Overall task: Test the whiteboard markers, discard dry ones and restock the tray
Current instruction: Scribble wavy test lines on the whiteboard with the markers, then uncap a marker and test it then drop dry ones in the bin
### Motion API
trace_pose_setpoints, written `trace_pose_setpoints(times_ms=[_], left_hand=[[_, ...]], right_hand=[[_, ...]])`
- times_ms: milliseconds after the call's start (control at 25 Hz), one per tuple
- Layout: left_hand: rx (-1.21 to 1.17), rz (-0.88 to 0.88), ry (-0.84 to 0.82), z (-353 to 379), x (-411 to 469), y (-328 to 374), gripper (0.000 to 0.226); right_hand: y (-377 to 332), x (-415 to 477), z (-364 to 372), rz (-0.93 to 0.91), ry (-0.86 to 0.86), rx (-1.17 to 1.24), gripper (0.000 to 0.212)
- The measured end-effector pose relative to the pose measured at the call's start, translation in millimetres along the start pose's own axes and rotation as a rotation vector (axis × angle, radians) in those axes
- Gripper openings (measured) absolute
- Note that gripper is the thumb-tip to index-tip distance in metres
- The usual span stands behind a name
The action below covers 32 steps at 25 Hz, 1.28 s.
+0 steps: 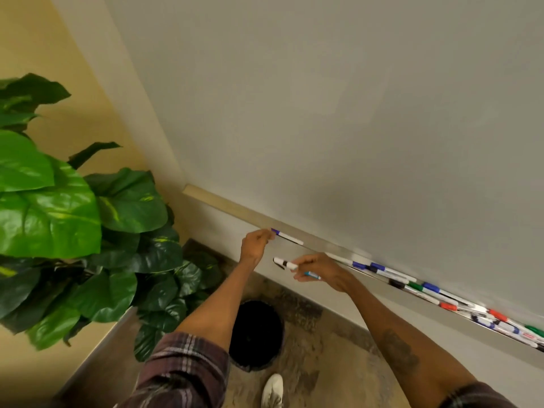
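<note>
My left hand (255, 244) pinches the purple-capped end of a white marker (290, 238) that lies along the tray's left end. My right hand (319, 270) grips a white marker with a black band (284, 264), pointing left in the air below the tray; a thin light-blue piece (312, 275) shows under its fingers. The metal tray (323, 245) runs along the whiteboard's (338, 113) bottom edge. Several markers (424, 288) with blue, black, green and red caps lie in its right part.
A black round waste bin (256, 334) stands on the floor right below my hands. A large leafy plant (73, 216) fills the left side. My white shoe (273, 390) is near the bin.
</note>
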<state>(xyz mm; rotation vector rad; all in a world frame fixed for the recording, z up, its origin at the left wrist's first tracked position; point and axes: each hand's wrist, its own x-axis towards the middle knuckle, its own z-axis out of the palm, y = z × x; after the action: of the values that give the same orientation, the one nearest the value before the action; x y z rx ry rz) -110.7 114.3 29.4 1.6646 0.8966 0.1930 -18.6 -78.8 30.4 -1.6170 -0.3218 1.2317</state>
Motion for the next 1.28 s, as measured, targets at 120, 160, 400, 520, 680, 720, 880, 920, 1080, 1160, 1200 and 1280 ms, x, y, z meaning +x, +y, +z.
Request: trace_pose_setpoints(times_ms=[120, 160, 400, 520, 680, 720, 880, 920, 1080, 1160, 1200, 1280], left_hand=[[0.108, -0.104, -0.095, -12.3, -1.5, -44.1, 0.017], [0.126, -0.139, -0.115, -15.4, -4.6, -55.6, 0.017], [0.15, -0.255, -0.174, -29.5, -11.1, -106.3, 0.018], [0.158, -0.248, -0.164, -33.0, -11.1, -109.2, 0.021], [0.154, -0.247, -0.16, -28.2, -3.7, -104.8, 0.021], [0.157, -0.245, -0.162, -24.0, -1.4, -101.1, 0.02], [0.184, -0.19, -0.233, 5.0, 7.8, -82.6, 0.018], [0.196, -0.18, -0.252, 15.7, 9.5, -75.8, 0.019], [0.25, -0.12, -0.33, 57.8, 9.3, -47.3, 0.023], [0.273, -0.075, -0.373, 80.8, 9.9, -36.5, 0.026], [0.268, -0.056, -0.393, 91.5, 10.9, -33.7, 0.028], [0.258, -0.033, -0.43, 111.7, 11.4, -28.3, 0.033]], right_hand=[[42.5, 11.5, 27.4, 0.156, 0.035, -0.21, 0.028], [53.3, 13.5, 36.6, 0.199, 0.072, -0.284, 0.027], [80.0, 34.9, 82.2, 0.317, 0.101, -0.539, 0.026], [80.6, 49.1, 107.1, 0.289, 0.092, -0.463, 0.028], [65.7, 55.9, 116.0, 0.191, 0.158, -0.295, 0.028], [62.9, 56.6, 109.9, 0.18, 0.19, -0.274, 0.027], [66.1, 53.9, 63.6, 0.155, 0.333, -0.237, 0.015], [68.0, 50.4, 49.1, 0.148, 0.385, -0.218, 0.015], [71.0, 31.5, -6.7, 0.109, 0.583, -0.156, 0.017], [74.4, 21.5, -36.3, 0.088, 0.681, -0.108, 0.017], [76.4, 16.2, -49.8, 0.086, 0.73, -0.083, 0.018], [83.0, 7.4, -75.4, 0.101, 0.81, -0.055, 0.022]])
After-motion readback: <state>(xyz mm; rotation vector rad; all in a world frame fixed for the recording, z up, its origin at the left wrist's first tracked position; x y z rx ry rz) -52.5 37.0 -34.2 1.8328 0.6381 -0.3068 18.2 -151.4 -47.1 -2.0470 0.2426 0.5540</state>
